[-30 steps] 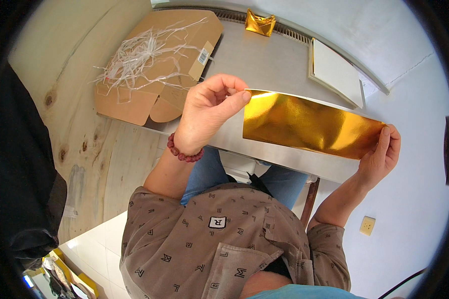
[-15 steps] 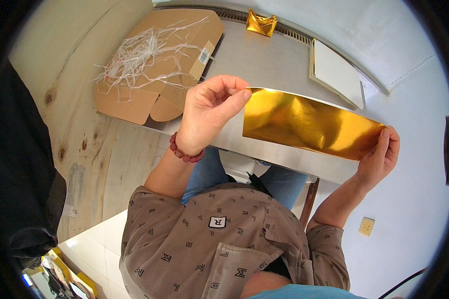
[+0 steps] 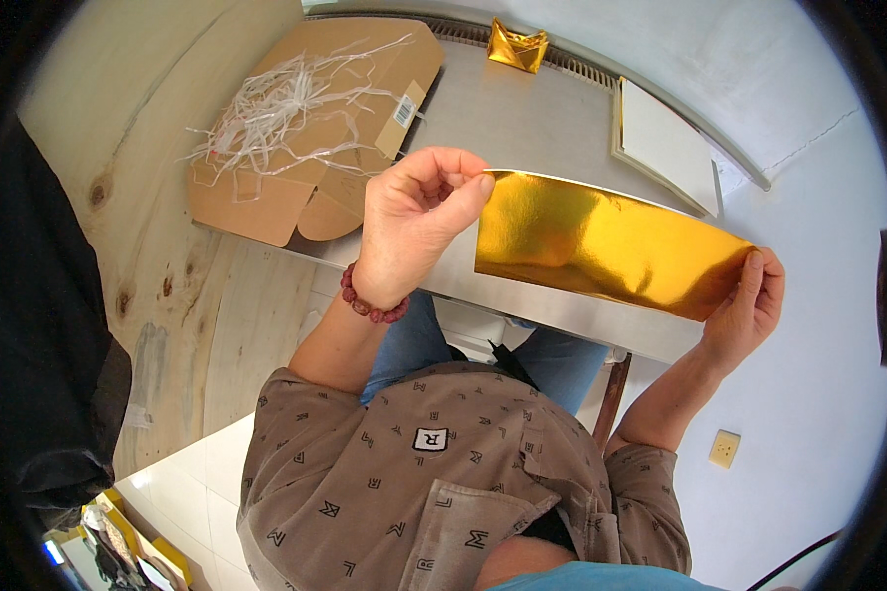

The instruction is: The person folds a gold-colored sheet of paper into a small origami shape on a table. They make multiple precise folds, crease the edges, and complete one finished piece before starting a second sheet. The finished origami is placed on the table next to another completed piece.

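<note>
Gold sheet (image 3: 601,246) hangs flat and unfolded above the table (image 3: 522,118), pinched between left hand (image 3: 414,222) and right hand (image 3: 749,305) fingertips (one folded gold piece (image 3: 518,46) beyond them).

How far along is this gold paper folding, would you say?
One folded gold paper piece already sits at the far edge of the grey table. In hand is a flat gold sheet, stretched between the left hand and the right hand, each pinching one end. It shows no folds yet, so shaping this sheet seems wholly left to do. The cardboard box holds only pale shredded strips.
</note>
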Demonstrator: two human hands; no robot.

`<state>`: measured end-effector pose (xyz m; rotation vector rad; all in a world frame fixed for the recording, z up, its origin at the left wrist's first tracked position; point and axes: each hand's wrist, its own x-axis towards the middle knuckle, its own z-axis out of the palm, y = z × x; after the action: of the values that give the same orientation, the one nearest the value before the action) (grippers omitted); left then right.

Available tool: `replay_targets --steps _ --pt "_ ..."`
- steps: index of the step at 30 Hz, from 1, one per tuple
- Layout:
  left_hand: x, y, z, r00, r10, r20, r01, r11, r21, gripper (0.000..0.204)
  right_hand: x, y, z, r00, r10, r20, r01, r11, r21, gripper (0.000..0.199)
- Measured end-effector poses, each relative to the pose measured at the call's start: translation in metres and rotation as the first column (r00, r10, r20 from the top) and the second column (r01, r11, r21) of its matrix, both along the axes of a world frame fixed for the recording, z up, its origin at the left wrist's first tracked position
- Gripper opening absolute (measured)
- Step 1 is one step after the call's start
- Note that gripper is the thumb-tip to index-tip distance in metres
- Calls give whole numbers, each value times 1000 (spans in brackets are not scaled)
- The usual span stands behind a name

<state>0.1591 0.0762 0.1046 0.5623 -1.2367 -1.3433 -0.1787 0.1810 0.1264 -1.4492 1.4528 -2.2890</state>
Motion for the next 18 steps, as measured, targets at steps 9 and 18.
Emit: replay_targets --steps 9,18 --pt "-3 -30 -28 981 -41 190 18 993 119 8 -18 -19 -40 996 -88 31 65 886 459 12" --pt "-25 -56 -78 284 99 954 -13 995 -100 38 -12 -39 -134 925 2 -379 297 618 728 14"
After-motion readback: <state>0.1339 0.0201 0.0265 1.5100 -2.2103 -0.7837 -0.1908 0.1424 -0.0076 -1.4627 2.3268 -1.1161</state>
